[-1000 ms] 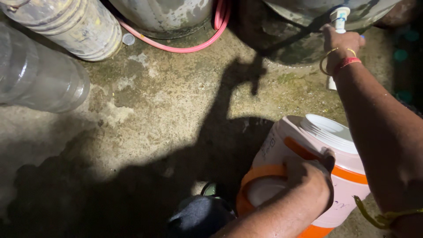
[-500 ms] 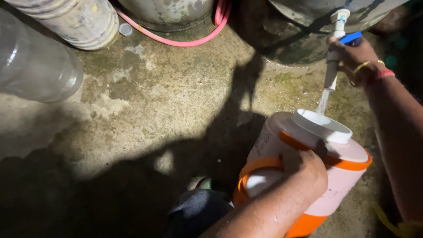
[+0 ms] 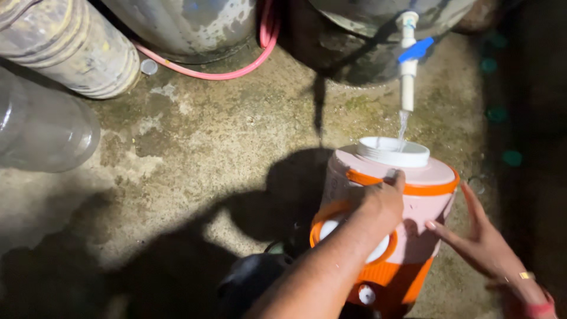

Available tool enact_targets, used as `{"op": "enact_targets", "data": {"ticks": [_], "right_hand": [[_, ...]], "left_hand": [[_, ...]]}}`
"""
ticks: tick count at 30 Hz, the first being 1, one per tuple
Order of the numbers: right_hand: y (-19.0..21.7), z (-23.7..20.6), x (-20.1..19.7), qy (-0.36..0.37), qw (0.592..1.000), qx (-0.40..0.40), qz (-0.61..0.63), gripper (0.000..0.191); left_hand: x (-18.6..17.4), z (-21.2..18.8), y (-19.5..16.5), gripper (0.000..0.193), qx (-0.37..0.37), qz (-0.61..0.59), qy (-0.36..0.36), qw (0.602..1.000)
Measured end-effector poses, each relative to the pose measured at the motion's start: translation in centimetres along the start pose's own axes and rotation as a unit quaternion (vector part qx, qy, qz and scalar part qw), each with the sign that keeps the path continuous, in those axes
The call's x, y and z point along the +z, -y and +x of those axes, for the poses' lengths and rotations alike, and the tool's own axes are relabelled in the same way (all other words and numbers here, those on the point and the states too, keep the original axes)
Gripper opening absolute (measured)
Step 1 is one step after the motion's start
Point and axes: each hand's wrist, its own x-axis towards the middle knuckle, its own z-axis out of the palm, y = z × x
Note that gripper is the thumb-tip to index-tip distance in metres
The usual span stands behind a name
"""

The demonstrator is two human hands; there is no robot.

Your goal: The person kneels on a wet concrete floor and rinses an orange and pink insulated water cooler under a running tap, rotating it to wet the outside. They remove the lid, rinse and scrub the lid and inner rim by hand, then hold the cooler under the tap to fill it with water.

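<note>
Jug: a pink and orange water cooler jug [image 3: 407, 236] stands tilted on the concrete floor [image 3: 207, 153], its wide white mouth [image 3: 393, 152] uncapped and set under the tap.
Tap: a white pipe tap [image 3: 407, 65] with a blue lever [image 3: 417, 49] juts from a large dark tank [image 3: 378, 18]; the lever is turned and a thin stream of water [image 3: 402, 127] falls into the right part of the mouth.
Left hand: the left hand [image 3: 381, 198] is curled over the jug's shoulder by the orange band, fingers bent and gripping the rim of the body, thumb side up.
Right hand: the right hand [image 3: 481, 239] is spread flat, fingers apart, with only the fingertips against the jug's right wall; it closes on nothing.
Around: a pink hose [image 3: 236, 70] curves on the floor behind, a ribbed grey drum [image 3: 71, 47] and a clear plastic bottle [image 3: 41, 130] lie at left, and a dark shoe [image 3: 254, 280] shows at the bottom edge.
Risk, stream: the water lands near the edge of the mouth, so a small shift of the jug could send it down the outside.
Risk, tilt: the jug leans and is steadied mostly by one hand; as it grows heavy it could slip on wet concrete or tip.
Risk, overflow: the water level inside cannot be seen, so it may spill over.
</note>
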Motion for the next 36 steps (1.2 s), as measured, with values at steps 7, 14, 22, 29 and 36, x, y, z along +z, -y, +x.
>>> {"op": "enact_targets", "data": {"ticks": [7,14,22,29,36], "right_hand": [[5.1,3.4,1.4,-0.002,0.978,-0.185,-0.097,0.081],[6.9,2.9,3.1,-0.039,0.958,-0.252,-0.132,0.081],[5.7,3.7,2.9,-0.05,0.964,-0.209,-0.158,0.077],[6.1,3.4,2.2,-0.059,0.97,-0.155,-0.177,0.082],[8.4,2.4,2.9,-0.033,0.951,-0.17,-0.255,0.083]], "left_hand": [[-2.4,-2.9,2.5,0.112,0.041,-0.008,0.035,0.999],[-8.3,-5.8,3.4,0.157,0.014,0.008,0.106,0.994],[-10.6,-5.9,8.1,0.131,-0.05,0.025,0.134,0.989],[-11.7,-6.3,12.1,0.044,-0.157,0.071,-0.122,0.977],[-11.4,-6.2,8.8,0.051,-0.187,0.073,-0.196,0.96]]}}
